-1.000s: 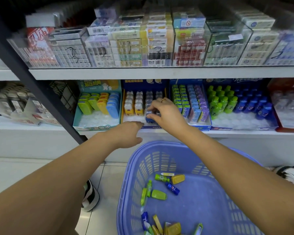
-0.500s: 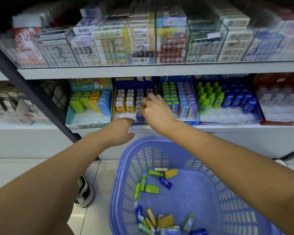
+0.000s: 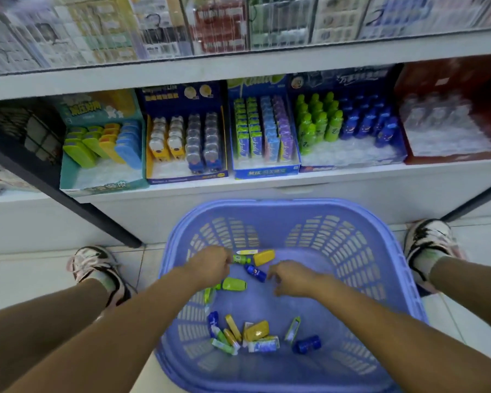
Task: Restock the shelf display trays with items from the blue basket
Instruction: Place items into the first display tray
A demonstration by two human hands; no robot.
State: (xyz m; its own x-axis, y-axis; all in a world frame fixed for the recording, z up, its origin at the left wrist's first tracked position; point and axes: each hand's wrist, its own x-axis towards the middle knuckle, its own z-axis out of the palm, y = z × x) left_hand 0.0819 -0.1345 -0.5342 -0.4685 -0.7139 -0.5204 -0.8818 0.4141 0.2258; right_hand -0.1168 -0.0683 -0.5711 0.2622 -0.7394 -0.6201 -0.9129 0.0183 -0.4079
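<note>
The blue basket (image 3: pixel 270 206) stands on the floor below the shelf. Both hands reach into its far half. My left hand (image 3: pixel 210 265) pinches the end of a small green bottle (image 3: pixel 242 259) lying beside a yellow case (image 3: pixel 264 257). My right hand (image 3: pixel 292 279) hovers with loosely curled fingers just right of a small blue bottle (image 3: pixel 255 273) and holds nothing. A green case (image 3: pixel 234 285) lies below the left hand. Several mixed packs (image 3: pixel 253 336) and another blue bottle (image 3: pixel 306 344) lie near the basket's front. Above, the display trays hold rows of goods: a teal tray (image 3: pixel 102 180), a bear-dispenser tray (image 3: pixel 186 177), a gum-pack tray (image 3: pixel 267 171) and a bottle tray (image 3: pixel 352 161).
A red tray (image 3: pixel 451 158) sits at the shelf's right end. Clear boxes of packets fill the upper shelf (image 3: pixel 238 66). A black upright post (image 3: pixel 68 194) slants down on the left. My shoes (image 3: pixel 97 265) flank the basket on the tiled floor.
Both hands have left the bear-dispenser tray and dropped into the basket. The view has tilted down and closer, and the left hand has closed on the green bottle.
</note>
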